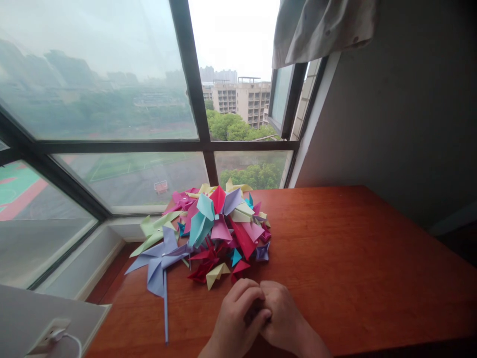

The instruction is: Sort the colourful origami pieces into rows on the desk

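My left hand (pixel 240 318) and my right hand (pixel 282 315) are together above the front of the wooden table, touching at the fingertips. Both have their fingers curled, and whatever may lie between them is hidden. Just beyond them is a heap of folded paper pinwheels and shapes (pixel 220 228) in pink, red, yellow, teal and purple. At the heap's left, a lavender pinwheel (pixel 161 258) lies with its stick pointing towards me. A light green pinwheel (pixel 154 232) rests behind it.
The reddish-brown table (pixel 346 263) stretches to the right beside a grey wall. Behind it are framed windows (pixel 122 145), one open, with a curtain (pixel 324 30) above. A socket with a white plug (pixel 55 335) is at lower left.
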{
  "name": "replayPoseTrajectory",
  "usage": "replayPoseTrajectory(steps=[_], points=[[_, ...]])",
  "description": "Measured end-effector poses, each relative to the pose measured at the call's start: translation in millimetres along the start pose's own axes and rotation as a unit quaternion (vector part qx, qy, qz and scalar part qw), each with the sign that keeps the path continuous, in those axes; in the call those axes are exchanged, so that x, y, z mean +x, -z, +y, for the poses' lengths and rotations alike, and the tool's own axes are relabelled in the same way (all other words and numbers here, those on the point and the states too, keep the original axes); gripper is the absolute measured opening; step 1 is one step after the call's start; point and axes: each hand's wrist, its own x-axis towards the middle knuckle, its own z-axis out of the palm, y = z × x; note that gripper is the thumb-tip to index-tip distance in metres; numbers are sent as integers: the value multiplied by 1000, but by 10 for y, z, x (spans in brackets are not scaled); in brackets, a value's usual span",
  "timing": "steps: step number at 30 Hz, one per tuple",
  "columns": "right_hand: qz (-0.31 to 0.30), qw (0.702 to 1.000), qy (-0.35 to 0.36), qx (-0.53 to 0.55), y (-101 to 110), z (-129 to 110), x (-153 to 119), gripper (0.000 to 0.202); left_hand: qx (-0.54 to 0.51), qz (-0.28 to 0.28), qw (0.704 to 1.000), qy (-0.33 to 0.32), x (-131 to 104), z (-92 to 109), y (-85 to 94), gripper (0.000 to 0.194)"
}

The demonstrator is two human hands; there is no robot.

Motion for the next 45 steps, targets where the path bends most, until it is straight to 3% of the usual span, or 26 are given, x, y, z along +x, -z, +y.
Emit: replayPoseTrajectory(steps=[4, 12, 20, 29, 45], points=[[11, 1000, -14, 10, -3, 17, -14, 8, -16, 1, 999, -40, 21, 21, 19, 10], [52, 998, 10, -16, -37, 13, -31, 17, -44, -40, 994, -90, 59, -3, 25, 31], [30, 999, 1, -18, -30, 20, -11, 9, -13, 2, 997, -76, 16, -7, 5, 18], [44, 999, -24, -4, 0, -23, -1, 11, 3, 5, 998, -57, -6, -29, 3, 14], [17, 999, -27, 11, -4, 10, 2, 17, 17, 6, 999, -34, 25, 11, 7, 14]])
